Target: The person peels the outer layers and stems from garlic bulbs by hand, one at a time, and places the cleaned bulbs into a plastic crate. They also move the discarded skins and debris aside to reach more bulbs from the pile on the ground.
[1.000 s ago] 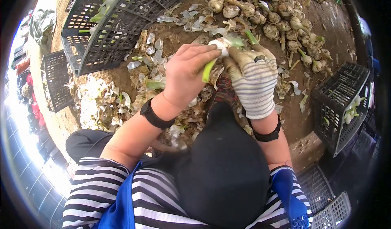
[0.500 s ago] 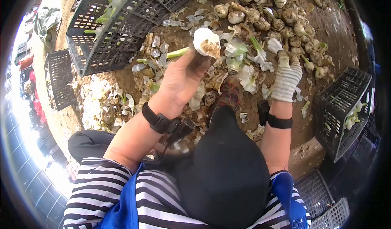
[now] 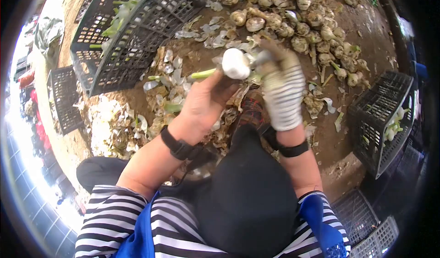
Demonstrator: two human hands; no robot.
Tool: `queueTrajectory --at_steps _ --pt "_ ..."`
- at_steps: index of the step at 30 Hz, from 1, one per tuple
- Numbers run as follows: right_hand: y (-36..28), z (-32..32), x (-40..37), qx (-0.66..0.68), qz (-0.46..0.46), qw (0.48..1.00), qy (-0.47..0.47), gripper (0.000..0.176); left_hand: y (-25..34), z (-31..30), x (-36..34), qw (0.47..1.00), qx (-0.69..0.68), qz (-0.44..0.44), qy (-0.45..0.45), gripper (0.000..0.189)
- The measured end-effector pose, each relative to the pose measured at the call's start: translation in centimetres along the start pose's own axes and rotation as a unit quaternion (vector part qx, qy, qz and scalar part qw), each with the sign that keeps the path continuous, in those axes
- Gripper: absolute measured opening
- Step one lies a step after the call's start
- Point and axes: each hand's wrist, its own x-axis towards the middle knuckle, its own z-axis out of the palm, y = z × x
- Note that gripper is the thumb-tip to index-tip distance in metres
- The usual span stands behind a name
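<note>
Containers lie at both margins of the work area. At upper left, a large black crate [image 3: 142,38], tilted, with openwork walls, contains green stalks [image 3: 121,19] with pale portions, several reaching toward its upper edge. Below and to the left of it stands a smaller dark crate [image 3: 66,99], its contents not discernible. At right, a black crate [image 3: 373,116] contains pale, green-tipped pieces [image 3: 394,128], visible on its far side. At lower right, a dark crate [image 3: 353,212] and a grey crate [image 3: 376,239] lie side by side, partly cut off by the darkened edge of the view. In the centre, the bare left hand [image 3: 201,99] holds a clean white bulb [image 3: 235,64], pinched between thumb and fingers and raised above the litter; a green stem [image 3: 204,74] projects leftward past the thumb. The gloved right hand [image 3: 283,86], blurred, is immediately to the right of the bulb with its fingers bent toward it; whether they are pressed together or spread, and whether they touch the bulb, cannot be told. Beneath the hands, dry peelings [image 3: 172,81] cover the brown ground [image 3: 341,106]. Beyond the right hand, soil-stained bulbs [image 3: 316,33] form a loose heap, some bearing short stalks.
</note>
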Motion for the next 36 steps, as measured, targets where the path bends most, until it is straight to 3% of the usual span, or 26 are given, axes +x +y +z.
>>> queueTrajectory --at_steps 1,2,4,5,6,7,8,9,10,11,12,14,18,20,22,24,25,26,28,29,31,32,33,34,35,36 --pt "-0.6 0.4 -0.2 -0.157 -0.188 0.969 -0.038 0.019 0.2 -0.1 0.3 1.000 -0.006 0.006 -0.003 0.026" --pt "0.0 0.9 -1.7 -0.048 -0.058 0.996 -0.051 0.023 1.3 -0.7 0.7 0.996 0.046 0.004 0.072 0.024" --pt "1.7 0.3 -1.6 -0.100 0.023 0.970 -0.220 0.028 5.2 -1.3 1.2 0.982 -0.078 0.163 -0.063 0.026" --pt "2.5 0.3 -0.3 0.147 0.262 0.951 -0.071 0.030 8.3 -2.2 1.9 0.955 -0.143 0.211 -0.149 0.031" --pt "3.7 0.5 1.6 0.376 0.461 0.799 0.086 0.031 10.8 -1.3 1.7 0.929 -0.137 0.286 -0.192 0.045" --pt "8.5 -0.9 1.8 0.157 0.277 0.945 0.074 0.034 12.2 -1.3 1.2 0.921 -0.176 0.193 -0.291 0.056" --pt "4.9 -2.7 3.3 -0.240 0.157 0.958 0.012 0.043 12.1 -0.3 0.4 0.930 -0.172 0.195 -0.260 0.063" --pt "6.6 -4.2 5.3 -0.334 0.215 0.917 0.026 0.049 11.1 0.0 0.3 0.949 -0.148 0.173 -0.219 0.061" --pt "7.4 -4.7 6.3 -0.418 0.165 0.888 0.095 0.051 10.0 0.3 0.5 0.964 -0.122 0.152 -0.179 0.060" --pt "7.7 -4.8 7.8 -0.113 0.267 0.933 0.212 0.054 8.6 0.5 0.5 0.979 -0.095 0.124 -0.131 0.058" --pt "11.5 -6.0 8.1 -0.412 0.127 0.876 0.217 0.061 7.1 0.3 0.6 0.990 -0.070 0.095 -0.081 0.056" --pt "10.1 -6.5 9.3 -0.317 0.253 0.880 0.248 0.060 4.5 -1.0 1.6 0.997 -0.049 0.045 -0.036 0.045" --pt "10.4 -8.6 10.8 -0.413 0.227 0.855 0.216 0.056 1.4 -1.4 1.5 0.995 0.103 0.000 -0.019 0.039" --pt "10.2 -9.5 11.2 -0.379 0.303 0.850 0.207 0.060 0.5 -1.4 1.6 0.980 0.195 -0.014 -0.038 0.033" --pt "12.1 -9.5 10.4 -0.321 0.266 0.873 0.254 0.056 0.0 -1.2 1.5 0.978 0.203 -0.018 -0.035 0.032" --pt "12.7 -9.0 8.7 -0.121 0.190 0.950 0.218 0.052 -0.2 -0.7 1.4 0.958 0.283 0.000 -0.051 0.036" --pt "8.2 -7.3 7.3 -0.015 0.247 0.944 0.218 0.047 -0.4 -0.7 1.5 0.947 0.308 0.053 -0.079 0.045" --pt "3.2 -5.3 5.3 0.090 0.306 0.923 0.214 0.042 -0.5 -0.4 1.5 0.948 0.308 0.052 -0.066 0.045" --pt "1.7 -3.9 1.6 0.208 0.142 0.968 0.015 0.034 -0.4 0.5 1.0 0.955 0.257 0.073 -0.130 0.050" --pt "0.9 -3.1 0.3 0.215 0.149 0.965 -0.025 0.029 -0.1 0.7 0.6 0.955 0.259 0.070 -0.123 0.050" --pt "-0.3 -2.5 -0.4 0.252 0.158 0.953 -0.066 0.022 0.2 1.1 0.1 0.968 0.071 -0.112 -0.214 0.054" --pt "-0.3 -2.9 -0.1 0.254 0.161 0.951 -0.069 0.022 0.1 0.8 0.3 0.969 0.070 -0.111 -0.209 0.054" --pt "0.2 -3.7 0.6 -0.018 0.041 0.998 -0.047 0.025 -0.2 0.3 0.6 0.972 0.135 -0.018 -0.192 0.056" --pt "0.5 -4.1 1.3 -0.286 -0.084 0.954 -0.019 0.028 -0.2 0.1 0.7 0.961 0.202 0.074 -0.174 0.059" --pt "0.5 -4.0 1.6 -0.275 -0.158 0.948 -0.002 0.039 0.2 0.4 0.3 0.938 0.311 0.080 -0.131 0.064" --pt "0.3 -3.5 1.2 -0.274 -0.155 0.949 -0.004 0.039 -0.1 0.2 0.2 0.938 0.312 0.078 -0.127 0.064"
